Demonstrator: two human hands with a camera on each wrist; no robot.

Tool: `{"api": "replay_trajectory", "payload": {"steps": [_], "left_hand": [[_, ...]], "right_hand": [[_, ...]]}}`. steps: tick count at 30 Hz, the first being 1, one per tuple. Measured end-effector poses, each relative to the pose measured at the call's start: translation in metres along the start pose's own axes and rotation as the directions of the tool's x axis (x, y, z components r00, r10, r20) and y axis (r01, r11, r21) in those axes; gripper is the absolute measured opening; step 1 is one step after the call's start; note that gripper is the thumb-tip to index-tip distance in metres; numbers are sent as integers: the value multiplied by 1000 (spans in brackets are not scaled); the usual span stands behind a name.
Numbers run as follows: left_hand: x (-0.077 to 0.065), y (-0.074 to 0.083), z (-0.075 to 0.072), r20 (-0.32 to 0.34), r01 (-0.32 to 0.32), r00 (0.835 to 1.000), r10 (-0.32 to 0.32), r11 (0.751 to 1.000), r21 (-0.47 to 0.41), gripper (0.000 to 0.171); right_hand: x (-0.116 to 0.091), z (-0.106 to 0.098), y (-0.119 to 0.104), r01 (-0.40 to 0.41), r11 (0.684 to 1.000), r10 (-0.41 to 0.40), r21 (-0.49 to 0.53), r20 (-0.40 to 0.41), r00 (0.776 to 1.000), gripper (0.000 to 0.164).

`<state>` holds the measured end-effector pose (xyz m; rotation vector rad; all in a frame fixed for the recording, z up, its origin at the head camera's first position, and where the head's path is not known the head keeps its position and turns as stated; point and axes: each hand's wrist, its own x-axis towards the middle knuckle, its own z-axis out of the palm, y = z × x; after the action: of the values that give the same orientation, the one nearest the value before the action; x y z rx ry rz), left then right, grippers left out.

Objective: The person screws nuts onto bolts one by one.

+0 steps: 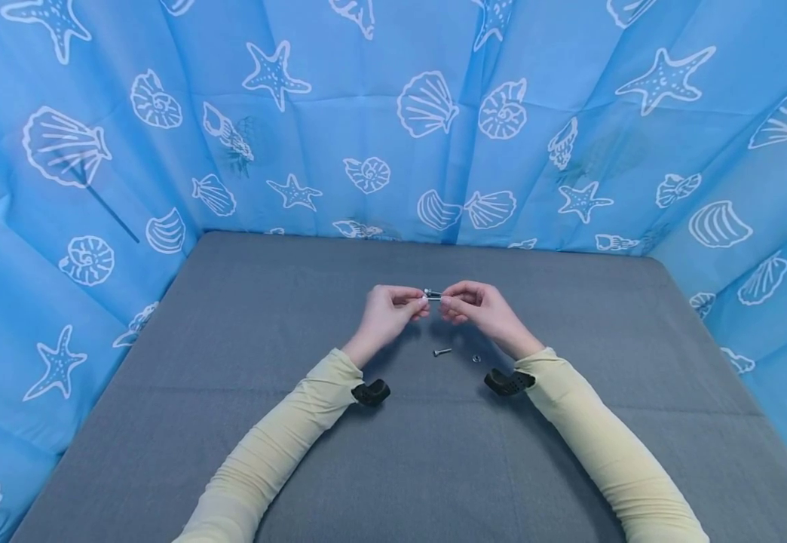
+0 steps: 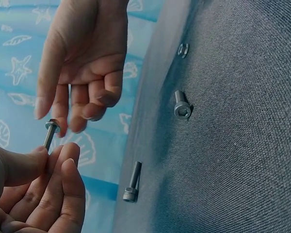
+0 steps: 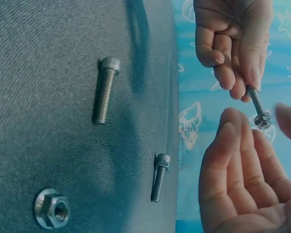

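My left hand (image 1: 388, 311) pinches a metal bolt (image 3: 257, 102) by its head end, between thumb and fingertips. A flange nut (image 3: 263, 119) sits on the bolt's far end, seen in both wrist views. Around that nut, my right hand (image 1: 483, 308) holds its thumb and fingers apart. In the right wrist view a gap shows between the thumb and the nut; whether a fingertip touches it, I cannot tell. Below the hands, a loose socket-head bolt (image 1: 442, 352) and a loose flange nut (image 1: 476, 359) lie on the table.
Another bolt (image 3: 160, 177) with a nut up near its head lies on the grey cloth-covered table (image 1: 366, 467), beyond the loose bolt. Blue curtains (image 1: 366, 113) with shell and starfish prints stand along the back and both sides.
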<state>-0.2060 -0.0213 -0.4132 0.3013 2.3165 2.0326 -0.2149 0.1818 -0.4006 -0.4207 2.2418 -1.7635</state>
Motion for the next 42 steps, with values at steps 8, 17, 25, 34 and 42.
{"api": "replay_trajectory", "payload": {"steps": [8,17,25,34,42], "left_hand": [[1,2,0,1,-3,1000,3,1000,-1,17],[1,1,0,3,-13,1000,13,1000,-11,17],[0,3,0,4,-19,1000,19,1000,-14,18],[0,3,-1,16,-3,1000,3,1000,-26,23],[1,1,-1,15,-11,1000,11,1000,-29,23]], "right_hand": [[0,0,-1,9,1000,-9,8,3,1000,33],[-2,1,-2,13,999,-14,37,5,1000,35],[-2,1,-2,6,1000,-6,2,2,1000,32],[-2,1,-1,32,998,-32,49,2,999,32],[-3,1,-3,6,1000,-5,20,-13,1000,36]]}}
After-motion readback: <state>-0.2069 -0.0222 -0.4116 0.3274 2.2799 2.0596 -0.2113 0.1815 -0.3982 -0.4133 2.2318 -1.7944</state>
